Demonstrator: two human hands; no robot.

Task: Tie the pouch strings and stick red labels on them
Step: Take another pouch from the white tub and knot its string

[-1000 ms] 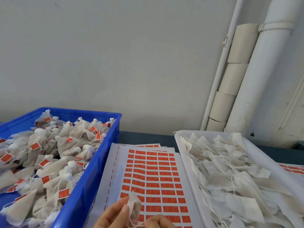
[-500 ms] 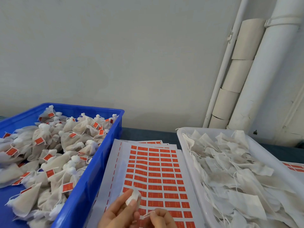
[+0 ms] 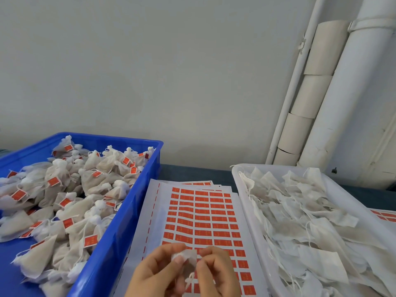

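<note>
A small white pouch sits between my two hands at the bottom centre, above the sheet of red labels. My left hand pinches the pouch's gathered top with thumb and fingers. My right hand grips the pouch from the right, its fingers curled around the fabric and string. The pouch's lower part is hidden behind my fingers.
A blue crate on the left holds several tied pouches with red labels. A white tray on the right holds several flat pouches with loose strings. More label sheets lie at the far right. White pipes stand against the wall behind.
Both hands have risen further into view. The right hand has closed in on the pouch, which now sits bunched between both hands.
</note>
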